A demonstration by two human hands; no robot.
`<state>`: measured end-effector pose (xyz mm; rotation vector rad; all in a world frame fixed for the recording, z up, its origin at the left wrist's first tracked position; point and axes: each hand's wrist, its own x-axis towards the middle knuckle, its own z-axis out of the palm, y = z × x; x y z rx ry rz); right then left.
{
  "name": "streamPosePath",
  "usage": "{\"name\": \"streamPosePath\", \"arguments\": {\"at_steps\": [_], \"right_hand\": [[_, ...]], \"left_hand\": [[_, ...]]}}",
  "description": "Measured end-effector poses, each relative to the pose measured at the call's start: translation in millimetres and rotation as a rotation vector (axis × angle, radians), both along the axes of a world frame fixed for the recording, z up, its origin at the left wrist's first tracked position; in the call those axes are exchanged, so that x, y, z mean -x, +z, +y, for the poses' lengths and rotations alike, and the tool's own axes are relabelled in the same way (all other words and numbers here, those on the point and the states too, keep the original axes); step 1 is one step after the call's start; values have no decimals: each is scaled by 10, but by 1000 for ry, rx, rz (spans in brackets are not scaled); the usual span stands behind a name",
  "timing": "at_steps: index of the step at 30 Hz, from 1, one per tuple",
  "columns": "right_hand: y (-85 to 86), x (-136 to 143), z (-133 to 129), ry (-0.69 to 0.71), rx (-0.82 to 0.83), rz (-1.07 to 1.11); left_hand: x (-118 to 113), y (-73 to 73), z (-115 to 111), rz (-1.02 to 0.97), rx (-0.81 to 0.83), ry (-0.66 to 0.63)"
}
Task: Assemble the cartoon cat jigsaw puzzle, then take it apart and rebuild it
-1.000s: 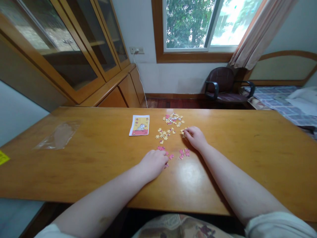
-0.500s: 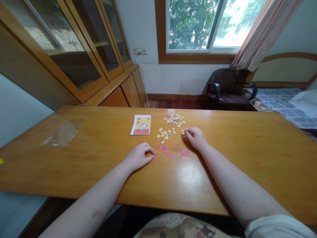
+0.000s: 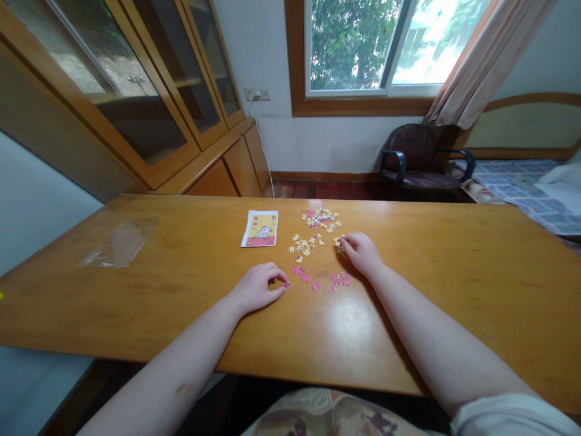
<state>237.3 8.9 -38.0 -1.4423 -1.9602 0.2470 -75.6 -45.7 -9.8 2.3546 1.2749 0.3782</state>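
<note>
My left hand [image 3: 261, 289] rests low over the table, thumb and fingertips closed on a small pink puzzle piece [image 3: 287, 284]. Further right, my right hand [image 3: 362, 251] pinches at yellow puzzle pieces [image 3: 338, 242], partly hidden by its fingers. Between the hands lie loose yellow puzzle pieces [image 3: 306, 246], with a short row of pink puzzle pieces [image 3: 301, 274] nearer to me. Another pink cluster [image 3: 340, 280] sits below my right hand. A mixed pile of puzzle pieces [image 3: 321, 218] is at the far side. Left of the pieces lies a picture card [image 3: 260, 229] with a white animal on yellow and pink.
A clear plastic bag [image 3: 120, 244] lies at the left of the wooden table [image 3: 181, 284]. Beyond the table are a glass-fronted cabinet [image 3: 181, 79], a dark armchair [image 3: 415, 157] and a bed [image 3: 521, 181].
My left thumb and fingers have shifted slightly over the pink piece, which shows a little more. My right hand stays in nearly the same place.
</note>
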Motion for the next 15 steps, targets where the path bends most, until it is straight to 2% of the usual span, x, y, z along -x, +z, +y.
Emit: {"name": "streamPosePath", "arguments": {"at_steps": [15], "right_hand": [[-15,-23,-2,-9,7,21]], "left_hand": [[-61,-16,-10,-14,-28,-35]]}}
